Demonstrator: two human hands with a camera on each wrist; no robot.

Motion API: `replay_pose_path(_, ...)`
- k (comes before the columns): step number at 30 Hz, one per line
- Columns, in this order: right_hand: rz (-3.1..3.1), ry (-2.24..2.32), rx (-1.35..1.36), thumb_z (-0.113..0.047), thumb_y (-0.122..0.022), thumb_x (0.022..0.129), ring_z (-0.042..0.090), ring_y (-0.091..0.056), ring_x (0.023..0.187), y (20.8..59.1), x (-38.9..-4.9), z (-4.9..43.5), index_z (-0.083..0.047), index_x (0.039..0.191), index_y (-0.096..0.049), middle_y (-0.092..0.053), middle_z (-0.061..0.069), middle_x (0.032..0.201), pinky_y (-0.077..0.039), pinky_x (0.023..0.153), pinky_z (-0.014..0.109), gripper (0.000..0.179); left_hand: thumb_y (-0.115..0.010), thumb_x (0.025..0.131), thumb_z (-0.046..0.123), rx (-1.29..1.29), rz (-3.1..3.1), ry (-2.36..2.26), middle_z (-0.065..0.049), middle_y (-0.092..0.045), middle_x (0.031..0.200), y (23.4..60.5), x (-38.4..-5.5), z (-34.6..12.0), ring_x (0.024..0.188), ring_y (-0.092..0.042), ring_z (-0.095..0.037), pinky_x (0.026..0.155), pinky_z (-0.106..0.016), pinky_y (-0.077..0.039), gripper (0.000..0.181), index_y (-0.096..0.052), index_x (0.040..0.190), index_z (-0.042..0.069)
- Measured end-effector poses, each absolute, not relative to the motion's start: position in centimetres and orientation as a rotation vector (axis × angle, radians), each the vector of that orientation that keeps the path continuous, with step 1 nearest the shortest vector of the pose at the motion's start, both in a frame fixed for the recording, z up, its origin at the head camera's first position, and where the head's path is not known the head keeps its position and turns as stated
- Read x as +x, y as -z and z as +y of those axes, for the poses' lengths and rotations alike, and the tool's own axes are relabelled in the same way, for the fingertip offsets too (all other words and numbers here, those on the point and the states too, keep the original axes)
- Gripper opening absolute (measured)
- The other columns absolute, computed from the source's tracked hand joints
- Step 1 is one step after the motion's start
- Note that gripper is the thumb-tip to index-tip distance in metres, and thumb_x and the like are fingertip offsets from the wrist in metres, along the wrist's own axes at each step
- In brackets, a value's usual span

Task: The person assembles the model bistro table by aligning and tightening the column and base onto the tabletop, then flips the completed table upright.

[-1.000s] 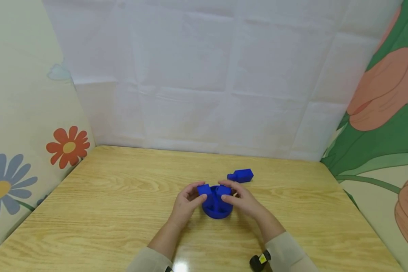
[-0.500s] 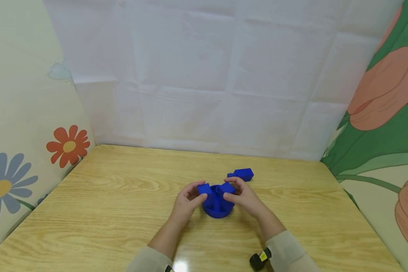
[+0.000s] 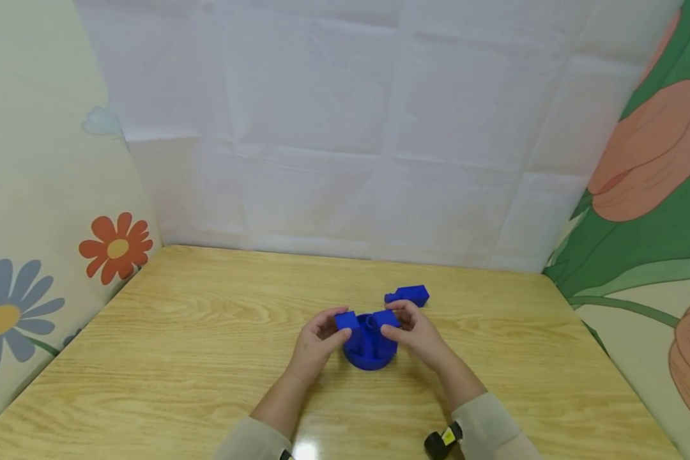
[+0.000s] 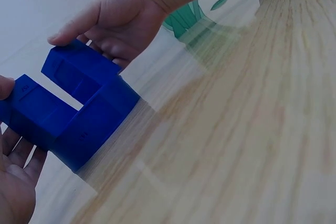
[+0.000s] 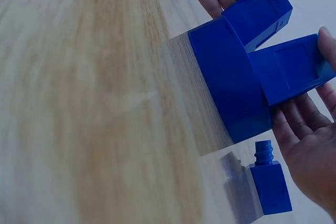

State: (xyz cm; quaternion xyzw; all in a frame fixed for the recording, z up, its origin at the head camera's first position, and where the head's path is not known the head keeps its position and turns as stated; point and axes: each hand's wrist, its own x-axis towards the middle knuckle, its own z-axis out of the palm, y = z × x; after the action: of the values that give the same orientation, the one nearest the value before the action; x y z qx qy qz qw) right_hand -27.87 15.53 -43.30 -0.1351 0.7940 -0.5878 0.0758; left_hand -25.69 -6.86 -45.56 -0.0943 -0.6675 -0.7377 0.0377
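Note:
A round, blue, walled dish (image 3: 370, 365) sits on the table, with two blue rectangular blocks rising out of it. My left hand (image 3: 312, 343) grips the left block (image 3: 347, 321) between thumb and fingers. The right block (image 3: 386, 319) leans outward to the right, pinched by my right hand (image 3: 421, 337) at its upper end. Inside the wall, the blocks' lower ends are hidden. From the right wrist, the dish wall (image 5: 226, 77) shows smooth, with both blocks spreading apart above it. Behind my right hand lies a blue bottle-shaped piece (image 3: 411, 296) with a ridged neck.
The wood-grain table (image 3: 207, 358) runs back to a creased white sheet (image 3: 322, 128). Flower-printed cloth hangs at the left (image 3: 46, 191) and right. A black wrist device (image 3: 439, 442) sits by my right sleeve, close over the table.
My right hand has shifted a little to the right, tilting the right block outward and widening the gap between the blocks. The left hand and the bottle-shaped piece stay about where they were.

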Motion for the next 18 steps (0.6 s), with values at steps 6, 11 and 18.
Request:
replay_pose_path(6, 2.394, 1.828, -0.39, -0.01, -0.065, 0.093, 0.013, -0.054, 0.105, 43.4, -27.5, 16.0, 0.0, 0.126, -0.051, -0.062, 0.01, 0.114, -0.045, 0.096, 0.028, 0.038, -0.066, 0.086, -0.003, -0.294, -2.041, 2.246, -0.025, -0.062, 0.127, 45.6, -25.7, -6.8, 0.1, -0.062, -0.001, 0.089, -0.016, -0.049, 0.04, -0.059, 0.126, -0.006)
replay_pose_path(11, 2.362, 1.839, -0.365, -0.01, -0.065, 0.093, 0.013, -0.054, 0.099, 43.4, -27.1, 16.7, 0.0, 0.127, -0.05, -0.059, 0.006, 0.109, -0.047, 0.087, 0.022, 0.038, -0.066, 0.085, -0.005, -0.276, -2.034, 2.261, -0.025, -0.062, 0.127, 45.7, -25.8, -6.8, 0.099, -0.063, -0.001, 0.088, -0.016, -0.049, 0.041, -0.059, 0.126, -0.006)
replay_pose_path(18, 2.369, 1.754, -0.449, -0.018, -0.066, 0.093, 0.017, -0.049, 0.098, 43.4, -26.9, 17.1, -0.006, 0.142, -0.046, -0.052, 0.016, 0.132, -0.046, 0.082, 0.026, 0.054, -0.065, 0.085, -0.006, -0.29, -2.036, 2.254, -0.027, -0.062, 0.124, 45.7, -25.8, -6.8, 0.098, -0.062, 0.0, 0.088, -0.016, -0.049, 0.042, -0.058, 0.126, -0.009)
